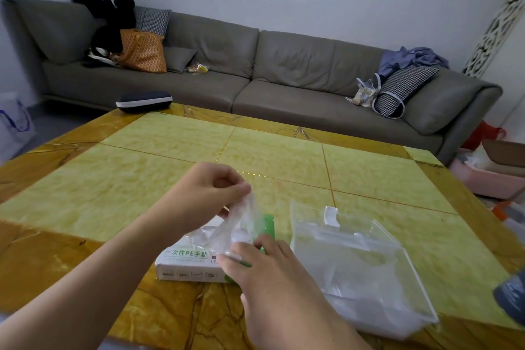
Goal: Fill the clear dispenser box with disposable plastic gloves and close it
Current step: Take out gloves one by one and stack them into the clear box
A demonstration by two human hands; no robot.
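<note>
Glove transfer: left hand (204, 193) pinches gloves (241, 224); right hand (272, 273) pinches lower; lift clear of carton (187, 261), toward dispenser box (360, 270).

A clear dispenser box (360, 267) lies open at four o'clock; thin plastic gloves (227, 233) rise from their white-and-green carton (184, 264) at six.

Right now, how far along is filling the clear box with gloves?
Done: the clear dispenser box stands open on the table, with some clear plastic already inside. In hand: the left hand pinches a glove up out of the white glove carton, while the right hand holds the glove low. Left: loading more gloves and closing the box.
</note>
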